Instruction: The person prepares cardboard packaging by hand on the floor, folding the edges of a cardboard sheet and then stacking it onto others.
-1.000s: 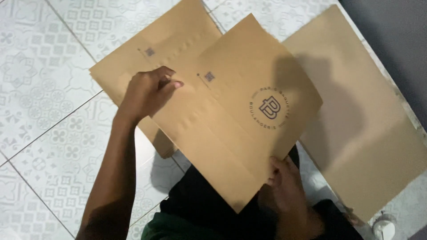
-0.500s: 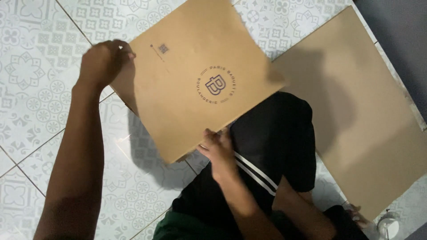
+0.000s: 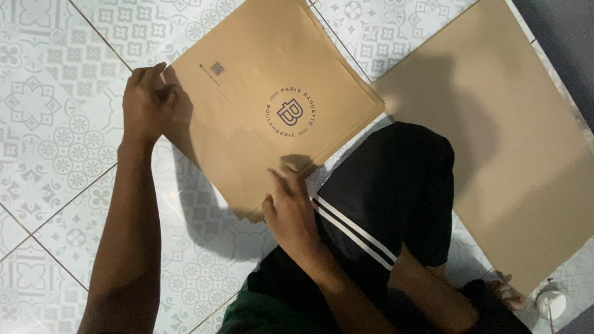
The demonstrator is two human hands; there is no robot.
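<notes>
A flat brown paper bag with a round dark printed emblem lies on top of a stack of like bags (image 3: 272, 93) on the patterned white tile floor. My left hand (image 3: 147, 102) presses on the stack's left corner, fingers curled over the edge. My right hand (image 3: 289, 204) rests with spread fingers on the near edge of the top bag. Neither hand lifts anything.
A large plain brown sheet (image 3: 495, 136) lies on the floor to the right. My knee in black shorts with white stripes (image 3: 383, 204) sits between stack and sheet. A small white round object (image 3: 549, 303) is at the bottom right. A dark wall edge runs along the upper right.
The bag that was held tilted in the air has been laid down flat on the stack. My left hand moved left to the corner, my right hand to the near edge.
</notes>
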